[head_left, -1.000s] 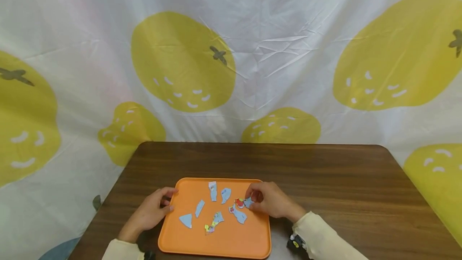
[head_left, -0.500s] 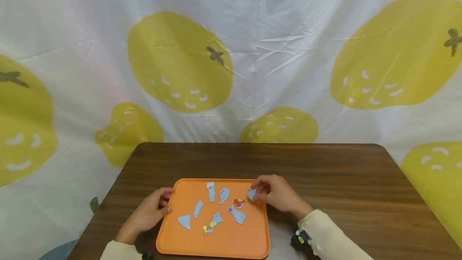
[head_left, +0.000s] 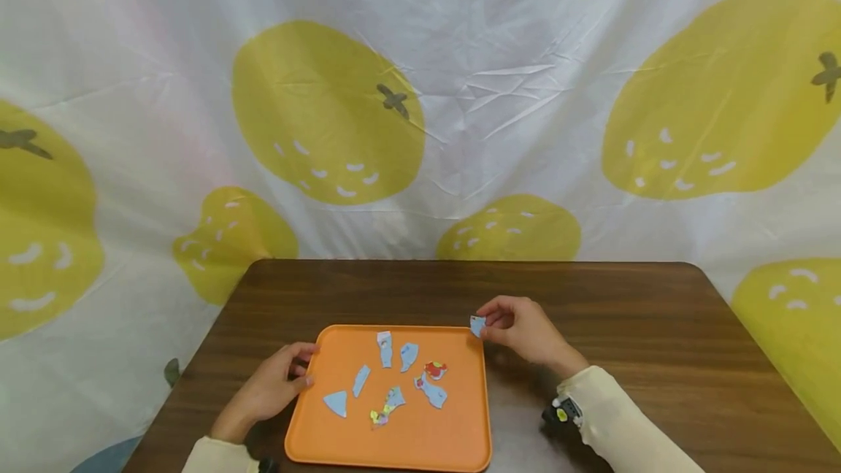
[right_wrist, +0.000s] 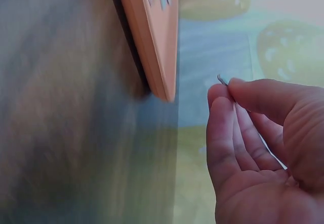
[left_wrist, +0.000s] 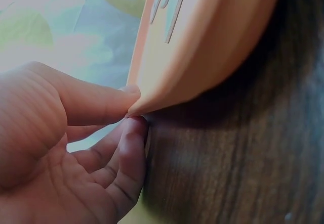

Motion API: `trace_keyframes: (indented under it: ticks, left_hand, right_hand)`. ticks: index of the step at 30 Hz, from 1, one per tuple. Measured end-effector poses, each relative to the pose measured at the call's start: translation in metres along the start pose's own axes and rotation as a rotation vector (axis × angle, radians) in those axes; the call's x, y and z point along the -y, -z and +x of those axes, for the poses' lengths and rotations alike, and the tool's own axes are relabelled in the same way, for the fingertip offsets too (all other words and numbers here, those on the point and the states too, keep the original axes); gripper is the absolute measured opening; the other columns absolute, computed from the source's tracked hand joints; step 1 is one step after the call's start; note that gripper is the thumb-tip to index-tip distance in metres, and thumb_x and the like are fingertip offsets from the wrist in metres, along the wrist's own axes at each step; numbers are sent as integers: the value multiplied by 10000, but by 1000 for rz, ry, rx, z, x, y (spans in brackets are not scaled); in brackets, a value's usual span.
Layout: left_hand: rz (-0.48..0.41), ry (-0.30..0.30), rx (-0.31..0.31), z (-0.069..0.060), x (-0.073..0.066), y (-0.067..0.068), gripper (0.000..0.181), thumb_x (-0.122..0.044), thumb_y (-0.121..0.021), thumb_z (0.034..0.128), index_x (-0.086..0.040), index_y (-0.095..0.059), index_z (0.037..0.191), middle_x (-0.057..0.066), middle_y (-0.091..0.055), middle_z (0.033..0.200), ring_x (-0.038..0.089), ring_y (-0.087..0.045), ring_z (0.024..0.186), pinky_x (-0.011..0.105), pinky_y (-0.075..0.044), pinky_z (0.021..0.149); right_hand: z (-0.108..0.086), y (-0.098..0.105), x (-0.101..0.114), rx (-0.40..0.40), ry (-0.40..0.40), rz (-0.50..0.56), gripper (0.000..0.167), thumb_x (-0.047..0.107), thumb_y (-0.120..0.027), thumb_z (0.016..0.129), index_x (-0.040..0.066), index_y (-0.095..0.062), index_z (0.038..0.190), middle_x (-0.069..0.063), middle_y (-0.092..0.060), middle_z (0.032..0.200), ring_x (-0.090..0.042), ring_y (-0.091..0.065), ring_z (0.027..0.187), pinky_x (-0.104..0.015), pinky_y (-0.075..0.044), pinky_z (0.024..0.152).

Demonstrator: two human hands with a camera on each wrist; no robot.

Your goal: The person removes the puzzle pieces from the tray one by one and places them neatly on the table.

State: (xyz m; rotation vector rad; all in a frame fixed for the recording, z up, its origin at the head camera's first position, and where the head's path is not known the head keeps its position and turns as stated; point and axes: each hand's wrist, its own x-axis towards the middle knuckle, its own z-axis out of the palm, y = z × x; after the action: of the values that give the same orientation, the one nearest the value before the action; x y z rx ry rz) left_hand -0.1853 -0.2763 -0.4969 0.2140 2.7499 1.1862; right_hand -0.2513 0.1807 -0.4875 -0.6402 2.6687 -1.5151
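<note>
Between its thumb and fingers my right hand [head_left: 528, 331] pinches a small light-blue puzzle piece [head_left: 477, 325], raised by the tray's far right corner. The right wrist view shows only the thin edge of this piece [right_wrist: 223, 80]. At the left rim of the orange tray [head_left: 394, 451], my left hand [head_left: 272, 384] grips the edge; in the left wrist view its thumb [left_wrist: 109, 102] lies on the rim, fingers below. Several irregular flat pieces lie apart on the tray, among them a plain blue triangle [head_left: 336, 404] and a yellow-patterned one [head_left: 388, 407]. A red piece [head_left: 435, 369] touches or nearly touches a long blue one [head_left: 432, 390].
The tray sits near the front edge of a dark wooden table [head_left: 591, 312]. Behind the table hangs a white cloth [head_left: 512, 130] printed with large yellow fruit. A small black device [head_left: 561, 412] is strapped to the right wrist.
My right hand has lifted the light-blue piece away from beside the red piece, moving it back and to the right past the tray's corner. The left hand stays on the rim.
</note>
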Motion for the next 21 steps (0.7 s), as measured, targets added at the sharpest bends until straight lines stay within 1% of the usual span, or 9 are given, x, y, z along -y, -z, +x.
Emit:
trace_keyframes:
  ticks: [2,7,10,14,16,19,21]
  left_hand:
    - [-6,-4,1,1,1,0,468,2,-760,933,-22,-624,1380,124,-645,1228,177,-625,992,267,-527,807]
    - [-5,18,-7,1,3,0,462,12,-751,935,-37,-631,1379,113,-645,1232,175,-619,995,257,-524,809]
    - [2,24,-5,1,3,0,458,17,-745,936,-39,-632,1377,109,-644,1229,176,-614,990,258,-521,807]
    - [2,17,-3,2,4,1,458,14,-747,936,-40,-632,1376,109,-643,1229,176,-612,989,257,-520,808]
    - [-6,7,0,2,5,0,464,10,-752,934,-35,-628,1379,116,-640,1236,177,-613,991,256,-521,806]
    - [-15,-2,1,1,5,-1,466,3,-758,932,-32,-626,1378,122,-638,1240,174,-612,987,252,-519,798]
    - [-16,-6,3,1,6,-1,463,1,-756,933,-28,-626,1376,126,-638,1241,171,-611,983,252,-518,794]
  right_hand:
    - [3,4,-2,-28,-2,-14,244,74,-858,857,77,-773,1086,-35,-750,902,-100,-701,769,-234,-575,739]
    - [12,13,-7,-68,0,-5,259,65,-857,857,49,-768,1100,-67,-750,924,-113,-713,798,-229,-575,736]
    - [18,18,-11,-91,-24,10,267,53,-851,860,31,-764,1111,-94,-753,942,-136,-721,813,-220,-573,731]
    - [25,25,-17,-112,-75,20,287,49,-844,869,9,-759,1139,-119,-767,960,-157,-734,821,-219,-573,721]
    - [28,28,-20,-115,-94,40,300,37,-836,873,-17,-749,1155,-142,-767,965,-155,-737,812,-241,-589,715]
    - [32,31,-25,-108,-100,87,308,-3,-805,886,-67,-723,1176,-185,-766,962,-154,-746,790,-283,-615,703]
    - [35,32,-28,-107,-113,108,299,-19,-783,899,-78,-713,1184,-197,-765,954,-173,-751,775,-308,-625,695]
